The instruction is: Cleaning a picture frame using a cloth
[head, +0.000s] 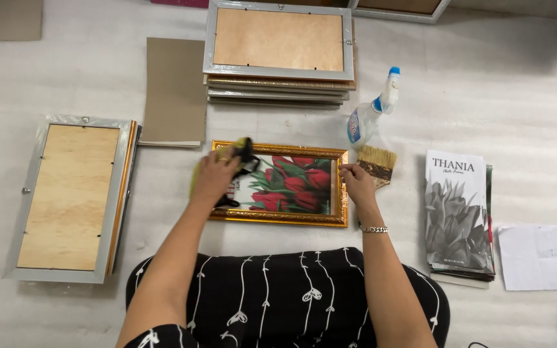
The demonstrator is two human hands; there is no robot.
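A gold picture frame [278, 220] with a print of red tulips lies face up in front of me. My left hand [215, 175] presses a yellow and black cloth [243, 153] onto the left part of the glass. At the frame's right edge, my right hand [358, 183] rests with its fingertips pinched on the rim; it wears a bracelet. A wide paintbrush [378, 162] lies just right of that hand.
A spray bottle [370, 116] lies behind the brush. A stack of frames [278, 51] sits at the back, another stack [69, 196] face down at left. Brown card sheets [175, 90] lie between them. Printed sheets [457, 216] and white paper [536, 256] lie at right.
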